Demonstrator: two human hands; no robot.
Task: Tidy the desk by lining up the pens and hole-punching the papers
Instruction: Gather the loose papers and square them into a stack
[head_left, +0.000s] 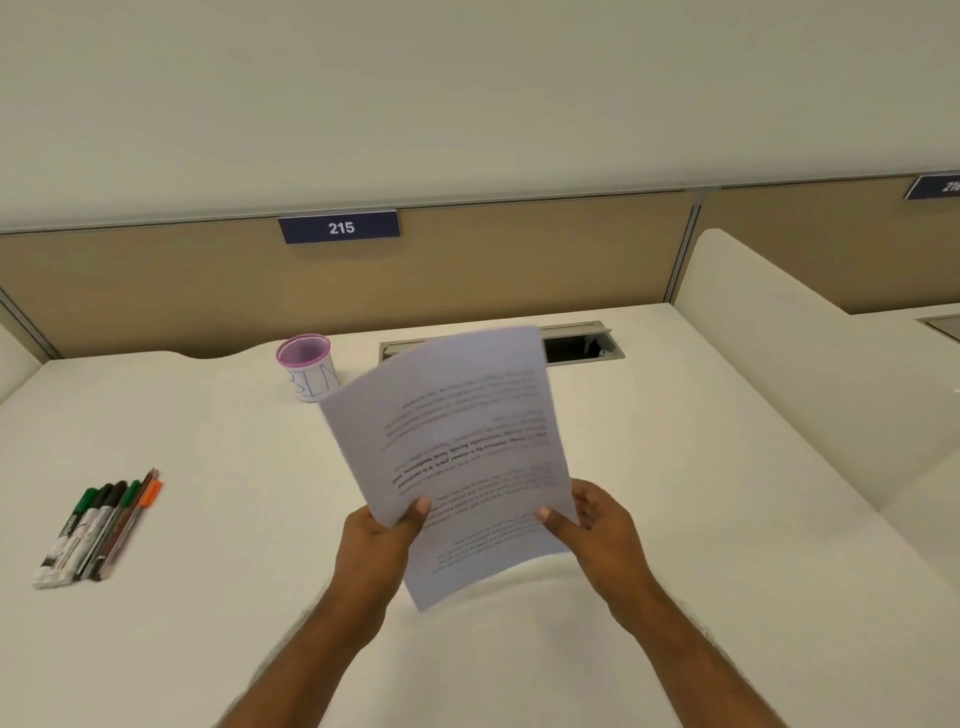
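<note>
Papers lifted above desk, lower edge pinched between left hand and right hand.

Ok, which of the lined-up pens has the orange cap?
The slim orange-capped pen at the right edge of the pen row, nearest the left hand. The other caps are green or black.
</note>
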